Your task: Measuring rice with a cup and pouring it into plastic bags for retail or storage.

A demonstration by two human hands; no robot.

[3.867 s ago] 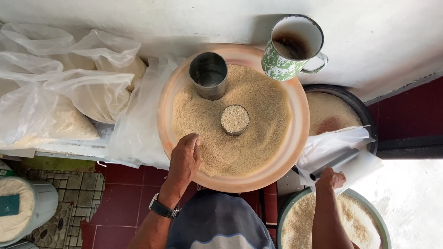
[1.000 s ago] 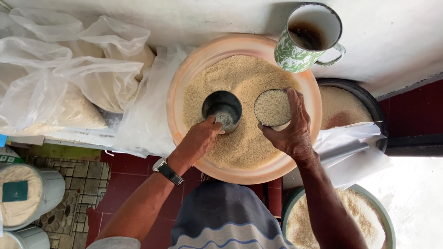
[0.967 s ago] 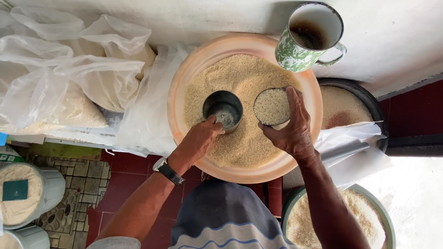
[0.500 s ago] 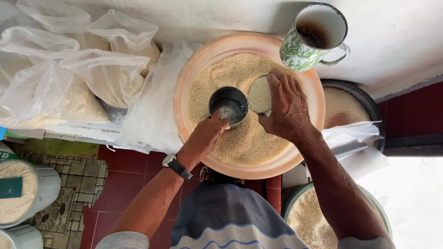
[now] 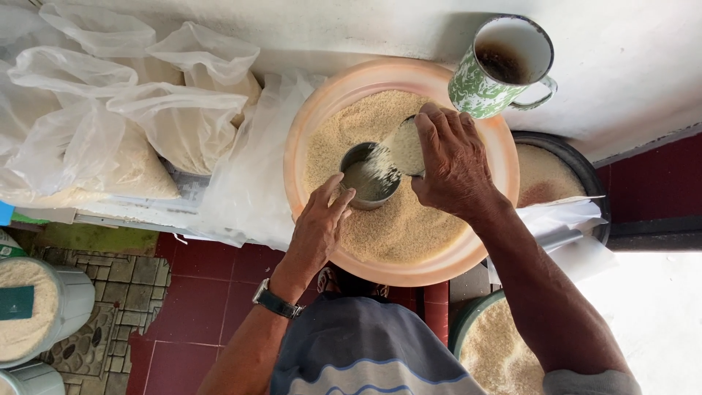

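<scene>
Rice going from small cup into metal can

The small cup is tipped on its side w/ its mouth turned to the person's left, and rice falls out of it into the metal can, which stands upright in the rice of the round orange tray. The right hand is closed over the cup from above, fingers wrapped round it; cup lies just beside and a bit higher than the can rim. The left hand rests w/ loose, half-open fingers against the near side of the can, holding nothing else. Beyond the tray stands a green patterned mug; plastic bags of rice lie well to the left
</scene>
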